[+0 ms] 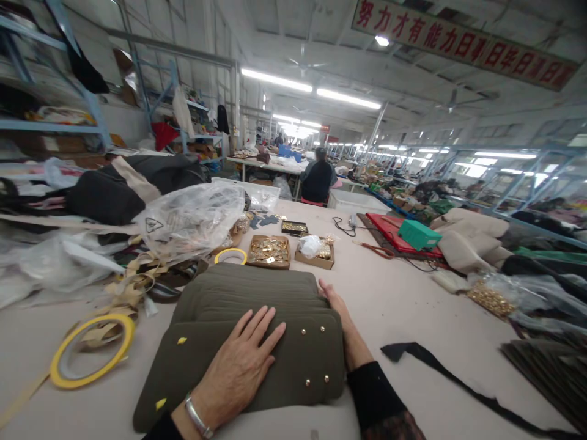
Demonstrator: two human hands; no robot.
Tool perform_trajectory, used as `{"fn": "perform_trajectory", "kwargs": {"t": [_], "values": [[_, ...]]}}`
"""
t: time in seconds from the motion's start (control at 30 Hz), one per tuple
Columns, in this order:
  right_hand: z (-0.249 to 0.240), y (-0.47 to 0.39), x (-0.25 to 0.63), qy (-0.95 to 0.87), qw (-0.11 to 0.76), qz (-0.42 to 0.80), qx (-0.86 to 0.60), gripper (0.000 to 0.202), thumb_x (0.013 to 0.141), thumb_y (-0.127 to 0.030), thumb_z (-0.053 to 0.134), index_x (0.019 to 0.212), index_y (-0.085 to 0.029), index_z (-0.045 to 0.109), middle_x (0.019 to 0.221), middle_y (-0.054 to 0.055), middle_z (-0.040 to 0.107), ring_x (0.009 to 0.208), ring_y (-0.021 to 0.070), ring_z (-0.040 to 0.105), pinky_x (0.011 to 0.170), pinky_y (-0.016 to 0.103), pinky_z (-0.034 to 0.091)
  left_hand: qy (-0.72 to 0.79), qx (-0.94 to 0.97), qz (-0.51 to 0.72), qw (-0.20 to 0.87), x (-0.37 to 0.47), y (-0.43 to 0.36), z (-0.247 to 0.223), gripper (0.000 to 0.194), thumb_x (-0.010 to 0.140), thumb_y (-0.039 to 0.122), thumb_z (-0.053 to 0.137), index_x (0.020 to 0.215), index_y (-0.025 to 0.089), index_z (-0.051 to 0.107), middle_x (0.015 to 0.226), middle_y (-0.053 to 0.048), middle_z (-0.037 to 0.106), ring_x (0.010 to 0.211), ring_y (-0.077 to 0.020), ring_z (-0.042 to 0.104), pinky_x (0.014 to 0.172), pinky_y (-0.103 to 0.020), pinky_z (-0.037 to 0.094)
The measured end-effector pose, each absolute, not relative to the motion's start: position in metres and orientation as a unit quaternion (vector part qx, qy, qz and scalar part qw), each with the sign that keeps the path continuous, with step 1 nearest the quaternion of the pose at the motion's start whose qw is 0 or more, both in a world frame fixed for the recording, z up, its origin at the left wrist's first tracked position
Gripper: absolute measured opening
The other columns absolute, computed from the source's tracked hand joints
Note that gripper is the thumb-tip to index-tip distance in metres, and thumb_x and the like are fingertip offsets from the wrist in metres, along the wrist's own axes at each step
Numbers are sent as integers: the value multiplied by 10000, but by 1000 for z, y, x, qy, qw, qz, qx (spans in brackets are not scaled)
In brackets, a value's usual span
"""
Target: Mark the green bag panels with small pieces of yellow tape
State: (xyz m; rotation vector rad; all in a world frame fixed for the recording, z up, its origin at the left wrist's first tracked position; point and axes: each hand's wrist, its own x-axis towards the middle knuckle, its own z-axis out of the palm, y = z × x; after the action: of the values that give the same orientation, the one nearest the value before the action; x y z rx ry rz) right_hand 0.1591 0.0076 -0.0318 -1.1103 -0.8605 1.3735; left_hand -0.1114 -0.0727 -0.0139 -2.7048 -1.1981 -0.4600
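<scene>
A fanned stack of dark olive fabric panels (202,342) lies on the table in front of me. The top panel carries several small gold studs near its right end and two yellow tape marks near its left end. My left hand (243,357) rests flat on the top panel with its fingers stretched out. Along the stack's right edge stands my right hand (339,311), fingers extended and touching the side of the panels. Its lower fingers are partly hidden behind the stack.
Behind the stack sit a box of gold metal pieces (269,252) and a second small box (316,253). Yellow tape rolls (58,366) and plastic bags (192,220) lie to the left. On the right are a black strip (440,363) and a green box (418,234). A person (317,178) sits further back.
</scene>
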Motion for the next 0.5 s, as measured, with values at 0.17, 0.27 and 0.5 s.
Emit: {"fn": "perform_trajectory", "kwargs": {"t": [0.17,0.27,0.5], "values": [[-20,-12,158,-292,593,615,-429,765,851,-728,380,1419,-216,400,1461,123,432,1310,257,456,1096,475,347,-414,-897,-147,44,-109,-88,-3,619,836,227,576,1413,280,358,1527,-106,323,1421,-259,258,1157,-477,236],[-24,-20,155,-342,581,604,-426,693,847,-685,463,1385,-247,452,1468,89,429,1342,247,414,1125,466,297,-411,-900,-144,29,-106,-96,0,625,849,269,578,1426,264,338,1532,-113,310,1427,-263,242,1161,-481,229],[-34,-27,159,-313,631,537,-464,713,840,-667,492,1405,-235,435,1468,105,426,1350,222,401,1152,402,259,-425,-890,-166,1,-112,-120,7,643,814,330,626,1404,261,379,1536,-105,303,1424,-269,250,1158,-477,265]]}}
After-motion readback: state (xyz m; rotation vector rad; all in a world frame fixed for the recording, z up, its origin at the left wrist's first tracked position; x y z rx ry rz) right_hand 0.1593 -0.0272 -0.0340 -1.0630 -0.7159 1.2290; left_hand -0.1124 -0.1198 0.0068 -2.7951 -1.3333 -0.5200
